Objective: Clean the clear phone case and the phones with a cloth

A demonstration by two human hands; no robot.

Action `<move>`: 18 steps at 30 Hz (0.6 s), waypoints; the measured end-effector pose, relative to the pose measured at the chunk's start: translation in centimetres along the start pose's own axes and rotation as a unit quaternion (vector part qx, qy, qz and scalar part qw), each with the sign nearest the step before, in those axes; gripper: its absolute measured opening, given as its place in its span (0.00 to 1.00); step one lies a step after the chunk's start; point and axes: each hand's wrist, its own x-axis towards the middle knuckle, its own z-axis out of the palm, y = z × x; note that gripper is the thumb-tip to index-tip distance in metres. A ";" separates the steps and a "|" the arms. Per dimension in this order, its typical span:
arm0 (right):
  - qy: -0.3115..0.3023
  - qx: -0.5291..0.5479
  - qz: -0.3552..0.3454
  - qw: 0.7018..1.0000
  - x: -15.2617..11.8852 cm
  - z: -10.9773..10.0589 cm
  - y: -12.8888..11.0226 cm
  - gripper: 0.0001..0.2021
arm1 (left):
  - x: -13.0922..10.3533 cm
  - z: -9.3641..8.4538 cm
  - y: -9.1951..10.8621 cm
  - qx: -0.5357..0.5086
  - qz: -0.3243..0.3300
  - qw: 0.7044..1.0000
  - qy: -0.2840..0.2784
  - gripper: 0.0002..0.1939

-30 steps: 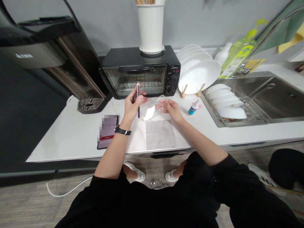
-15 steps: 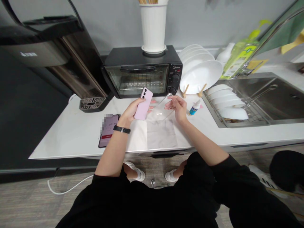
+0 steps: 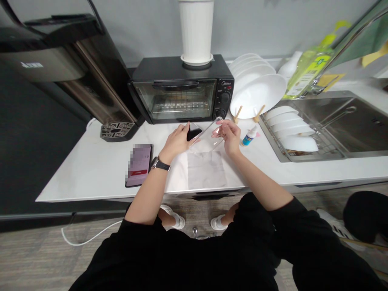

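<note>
Gripping a dark-screened phone (image 3: 194, 131), left hand (image 3: 176, 141) sits near frame centre, fingers round the phone's left side. Right hand (image 3: 230, 136), right of centre, has fingers curled on a clear case (image 3: 209, 129); case is see-through, outline partly hard to make out. Dark-screened phone is just left of the case, about mid-frame; can't tell if they touch. Below both, grey cloth (image 3: 207, 171) lies on white counter (image 3: 81, 169). Second phone (image 3: 141, 163), screen partly pixelated, lies left of centre. Small bottle (image 3: 249, 136), blue label, stands just right of the right hand. Black toaster oven (image 3: 183, 66) upper centre, white plates (image 3: 257, 95) upper right, sink (image 3: 354, 121) far right.
</note>
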 end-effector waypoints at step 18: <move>-0.026 0.015 -0.020 0.999 0.6 -0.2 1.1 0.25 | 0.4 1.2 -0.1 0.083 0.136 0.985 -0.062 0.46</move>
